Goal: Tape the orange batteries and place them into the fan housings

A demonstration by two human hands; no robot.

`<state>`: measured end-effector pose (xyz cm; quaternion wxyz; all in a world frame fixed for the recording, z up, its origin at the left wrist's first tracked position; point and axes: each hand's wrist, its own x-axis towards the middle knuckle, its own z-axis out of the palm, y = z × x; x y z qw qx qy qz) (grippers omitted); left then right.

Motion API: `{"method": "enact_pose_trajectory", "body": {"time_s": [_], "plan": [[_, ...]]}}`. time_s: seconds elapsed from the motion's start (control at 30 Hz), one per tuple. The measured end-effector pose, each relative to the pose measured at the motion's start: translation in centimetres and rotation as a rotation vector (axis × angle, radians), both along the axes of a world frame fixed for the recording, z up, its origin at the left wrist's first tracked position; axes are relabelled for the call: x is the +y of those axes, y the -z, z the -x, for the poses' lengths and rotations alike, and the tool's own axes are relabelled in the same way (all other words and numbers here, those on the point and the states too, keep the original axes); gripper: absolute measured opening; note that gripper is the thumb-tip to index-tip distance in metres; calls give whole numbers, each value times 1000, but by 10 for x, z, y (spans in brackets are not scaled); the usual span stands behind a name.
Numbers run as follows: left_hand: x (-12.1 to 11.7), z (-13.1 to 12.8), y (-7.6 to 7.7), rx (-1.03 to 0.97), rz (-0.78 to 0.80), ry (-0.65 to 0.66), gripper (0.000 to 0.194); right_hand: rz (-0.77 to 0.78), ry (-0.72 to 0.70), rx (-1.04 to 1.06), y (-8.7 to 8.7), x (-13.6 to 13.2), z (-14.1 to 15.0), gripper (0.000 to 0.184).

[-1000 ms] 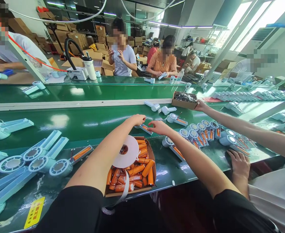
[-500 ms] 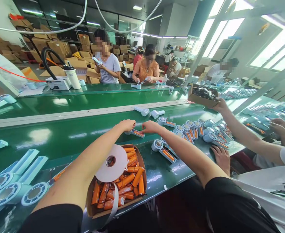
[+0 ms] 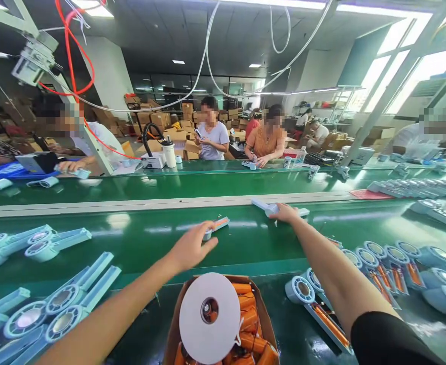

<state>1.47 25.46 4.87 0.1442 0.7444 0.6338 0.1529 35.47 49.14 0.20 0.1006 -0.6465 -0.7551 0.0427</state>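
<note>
My left hand (image 3: pixel 192 246) reaches over the green belt with thumb and fingers apart. At its fingertips lies a light-blue handheld fan housing (image 3: pixel 220 223) with an orange battery in its handle; the hand partly hides the round head. Farther right, my right hand (image 3: pixel 286 213) has its fingers closed on the head of another light-blue fan housing (image 3: pixel 261 204), whose handle points left. One more housing (image 3: pixel 303 212) shows just behind that hand. Below my hands, a cardboard box (image 3: pixel 178 319) holds orange-wrapped batteries (image 3: pixel 249 319) and a white reel (image 3: pixel 192 314).
Empty-handled fan housings (image 3: pixel 61 299) lie at the left. Several with orange batteries (image 3: pixel 331 322) are grouped at the right. A pale rail (image 3: pixel 150 205) runs across the belt. Co-workers sit or stand opposite, beside a white cup (image 3: pixel 169 153).
My hands have separated: the right left the battery-filled housing and closed on one farther back. My left hand's fingers have spread. The view has swung left, and the neighbour's arm with the box is out of view.
</note>
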Motion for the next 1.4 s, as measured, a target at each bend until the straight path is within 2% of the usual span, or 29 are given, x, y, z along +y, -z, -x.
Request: {"method": "enact_pose_trajectory", "body": {"time_s": [0.07, 0.1, 0.17, 0.23, 0.37, 0.43, 0.53, 0.6, 0.73, 0.83, 0.93, 1.03, 1.13, 1.2, 1.3, 1.37, 1.4], "plan": [[-53, 4, 4, -164, 20, 243, 33, 42, 13, -6, -3, 2, 3, 50], [-78, 7, 7, -171, 36, 313, 40, 58, 5, -3, -6, 2, 5, 47], [-118, 13, 16, -97, 57, 361, 69, 79, -40, 8, -13, -4, 13, 49], [-140, 17, 26, -13, 42, 342, 87, 95, -117, 26, -19, -17, 28, 59], [-145, 12, 39, 33, -30, 322, 74, 134, -308, 70, -20, -76, 59, 74], [-145, 8, 37, 29, -65, 325, 69, 173, -382, 100, -17, -114, 65, 76], [-155, 9, 31, 0, -119, 312, 65, 240, -412, 149, -15, -163, 57, 77], [-166, 11, 30, -32, -158, 288, 64, 295, -392, 195, -15, -186, 46, 71], [-186, 14, 39, -98, -204, 236, 61, 377, -294, 306, -23, -208, 31, 41], [-200, 12, 50, -142, -260, 173, 58, 238, -191, 398, -32, -221, 21, 39], [-216, 14, 62, -172, -355, 101, 52, 34, -113, 449, -33, -248, 4, 55], [-233, 18, 74, -193, -438, 18, 46, -240, -166, 441, -13, -292, -19, 64], [-244, 16, 83, -198, -476, -50, 43, -535, -283, 352, 29, -341, -41, 60], [-247, 12, 86, -187, -481, -77, 43, -651, -293, 268, 61, -368, -53, 64], [-246, 5, 85, -165, -446, -92, 43, -639, -324, 217, 99, -392, -64, 73], [-244, 2, 84, -147, -419, -90, 44, -534, -387, 218, 108, -396, -67, 69], [-243, 0, 82, -137, -418, -87, 44, -464, -412, 215, 108, -395, -67, 65]]}}
